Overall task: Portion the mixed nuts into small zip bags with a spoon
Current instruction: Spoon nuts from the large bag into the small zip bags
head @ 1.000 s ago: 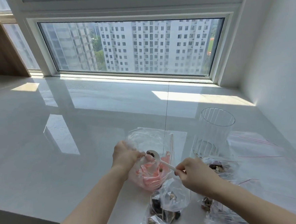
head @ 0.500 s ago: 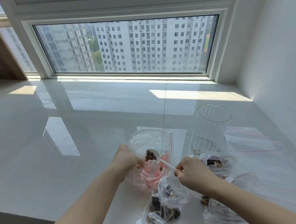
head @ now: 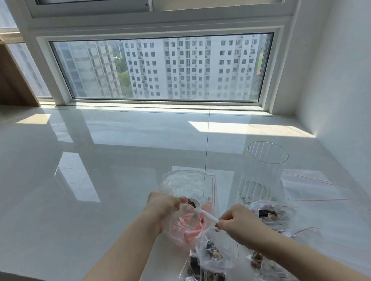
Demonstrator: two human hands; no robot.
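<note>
The large clear bag, with pink packaging inside, is gripped at its left rim by the left hand; the white plastic spoon is pinched at its handle end by the right hand; dark nuts are carried in the bowl, held over the bag mouth; a part-filled small zip bag stands just near of it, below the right hand; more filled bags lie to the right, near a ribbed glass jar on the white counter.
</note>
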